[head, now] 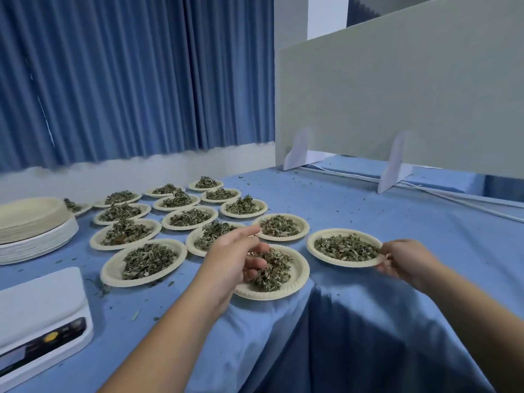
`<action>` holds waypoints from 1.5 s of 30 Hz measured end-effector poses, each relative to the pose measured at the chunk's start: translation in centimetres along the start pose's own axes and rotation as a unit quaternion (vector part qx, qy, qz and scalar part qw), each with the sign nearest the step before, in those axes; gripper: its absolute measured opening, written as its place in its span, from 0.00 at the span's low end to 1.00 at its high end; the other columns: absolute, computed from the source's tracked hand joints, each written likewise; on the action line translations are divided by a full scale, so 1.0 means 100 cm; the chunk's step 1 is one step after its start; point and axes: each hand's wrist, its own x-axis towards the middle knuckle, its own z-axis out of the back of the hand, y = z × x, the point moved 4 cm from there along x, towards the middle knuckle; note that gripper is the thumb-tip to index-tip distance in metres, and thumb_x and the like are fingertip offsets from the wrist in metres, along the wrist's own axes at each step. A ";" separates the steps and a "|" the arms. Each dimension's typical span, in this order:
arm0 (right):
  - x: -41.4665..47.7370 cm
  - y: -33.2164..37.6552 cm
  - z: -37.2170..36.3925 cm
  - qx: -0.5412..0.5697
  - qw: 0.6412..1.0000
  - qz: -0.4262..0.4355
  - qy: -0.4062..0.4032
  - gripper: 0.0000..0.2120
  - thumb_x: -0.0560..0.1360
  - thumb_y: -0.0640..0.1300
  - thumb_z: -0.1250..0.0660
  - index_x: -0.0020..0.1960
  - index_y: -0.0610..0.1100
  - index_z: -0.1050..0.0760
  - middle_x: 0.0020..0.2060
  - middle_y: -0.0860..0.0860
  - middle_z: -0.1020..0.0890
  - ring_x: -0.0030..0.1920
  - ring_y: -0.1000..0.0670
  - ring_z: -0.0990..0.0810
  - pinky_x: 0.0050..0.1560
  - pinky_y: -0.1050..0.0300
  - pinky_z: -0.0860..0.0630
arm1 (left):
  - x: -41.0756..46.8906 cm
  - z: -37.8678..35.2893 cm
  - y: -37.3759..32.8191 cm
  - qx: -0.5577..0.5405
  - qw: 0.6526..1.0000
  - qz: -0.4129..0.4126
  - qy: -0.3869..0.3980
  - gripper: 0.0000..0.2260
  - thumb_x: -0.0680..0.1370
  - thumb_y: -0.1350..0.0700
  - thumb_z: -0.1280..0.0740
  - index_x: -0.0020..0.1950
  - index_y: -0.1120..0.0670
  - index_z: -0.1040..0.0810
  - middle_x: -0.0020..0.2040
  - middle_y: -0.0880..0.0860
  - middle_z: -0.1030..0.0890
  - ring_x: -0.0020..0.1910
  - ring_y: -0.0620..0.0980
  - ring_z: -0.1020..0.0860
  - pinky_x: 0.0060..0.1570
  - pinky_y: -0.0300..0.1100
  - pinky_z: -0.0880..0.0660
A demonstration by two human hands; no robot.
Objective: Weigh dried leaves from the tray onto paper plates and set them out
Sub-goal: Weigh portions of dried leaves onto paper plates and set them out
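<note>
**Desk:** Where do the leaves sit?

**Photographer:** Dried leaves [149, 259] lie heaped on more than a dozen round paper plates [166, 221]. The plates stand on a table draped in a blue tablecloth [368, 199]. Their rows run from the near edge back toward the blue curtain [127, 75]. Being round, the plates have no long axis of their own. Loose crumbs of leaf speckle the cloth around them.

**Desk:** And the hands?

**Photographer:** The right hand [402, 259] pinches the near-right rim of the right-hand plate [310, 245], thumb on top. That plate sits level at the right end of the front row, its leaves spread wider from side to side than front to back. The left hand [235, 259] hangs over the near plate [302, 273], which sits at the table's near edge where the cloth drops away. Its index finger points out toward the far right. The other fingers curl down with their tips at the leaf pile, and I cannot tell whether they have hold of any leaves.

**Desk:** Anything legible?

**Photographer:** Nothing. A white scale [39, 304] sits at the near left, its dark display strip [51, 336] facing the near side. The strip carries a yellow mark, but its writing is too blurred to read.

**Desk:** The surroundings?

**Photographer:** A stack of empty paper plates [34, 231] stands behind the scale. A grey divider board [397, 95] on white feet [296, 151] stands upright at the far right. A white cable [425, 190] runs along its base.
</note>
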 end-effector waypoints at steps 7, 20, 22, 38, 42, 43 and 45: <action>0.004 -0.007 -0.020 0.016 0.999 -0.026 0.020 0.06 0.77 0.29 0.41 0.51 0.31 0.28 0.25 0.48 0.31 0.23 0.49 0.31 0.35 0.53 0.19 | 0.001 0.011 0.006 -0.001 1.000 -0.007 -0.022 0.10 0.80 0.62 0.38 0.58 0.53 0.21 0.37 0.52 0.19 0.31 0.48 0.25 0.30 0.39 0.31; -0.011 0.020 -0.023 -0.121 0.988 0.097 -0.019 0.13 0.77 0.39 0.38 0.61 0.38 0.29 0.31 0.41 0.22 0.24 0.47 0.28 0.25 0.60 0.30 | -0.005 0.027 0.002 -0.054 0.998 0.008 -0.034 0.10 0.80 0.62 0.39 0.55 0.54 0.21 0.34 0.51 0.18 0.29 0.47 0.24 0.28 0.39 0.31; -0.022 0.032 -0.042 -0.100 0.988 0.120 -0.002 0.12 0.77 0.39 0.38 0.60 0.40 0.27 0.30 0.43 0.22 0.23 0.48 0.29 0.24 0.60 0.31 | -0.006 0.037 -0.002 -0.063 0.997 0.010 -0.038 0.10 0.80 0.62 0.40 0.55 0.54 0.21 0.34 0.50 0.18 0.28 0.46 0.24 0.28 0.38 0.31; -0.167 0.118 -0.349 0.011 0.910 0.185 0.370 0.05 0.78 0.40 0.36 0.53 0.42 0.23 0.26 0.48 0.22 0.23 0.51 0.28 0.19 0.64 0.36 | -0.067 0.309 -0.057 0.143 0.942 -0.050 -0.299 0.10 0.80 0.61 0.38 0.48 0.52 0.18 0.39 0.51 0.18 0.28 0.46 0.24 0.30 0.38 0.32; -0.197 0.121 -0.416 -0.008 0.889 0.199 0.413 0.05 0.79 0.41 0.36 0.53 0.42 0.23 0.28 0.48 0.21 0.24 0.51 0.25 0.21 0.62 0.34 | -0.093 0.380 -0.061 0.339 0.869 -0.046 -0.357 0.10 0.80 0.60 0.39 0.46 0.49 0.20 0.39 0.51 0.19 0.28 0.46 0.27 0.29 0.39 0.31; -0.202 0.120 -0.431 -0.023 0.886 0.206 0.414 0.05 0.79 0.42 0.36 0.52 0.43 0.23 0.29 0.48 0.20 0.26 0.51 0.24 0.22 0.61 0.33 | -0.101 0.394 -0.059 0.406 0.833 -0.041 -0.373 0.10 0.80 0.59 0.39 0.46 0.48 0.20 0.38 0.50 0.20 0.28 0.46 0.27 0.28 0.39 0.32; -0.212 0.118 -0.462 -0.066 0.882 0.227 0.408 0.05 0.79 0.41 0.36 0.50 0.43 0.22 0.32 0.48 0.19 0.31 0.50 0.22 0.25 0.60 0.31 | -0.113 0.413 -0.054 0.515 0.766 -0.011 -0.385 0.09 0.80 0.57 0.39 0.47 0.47 0.22 0.39 0.49 0.21 0.28 0.45 0.28 0.27 0.40 0.34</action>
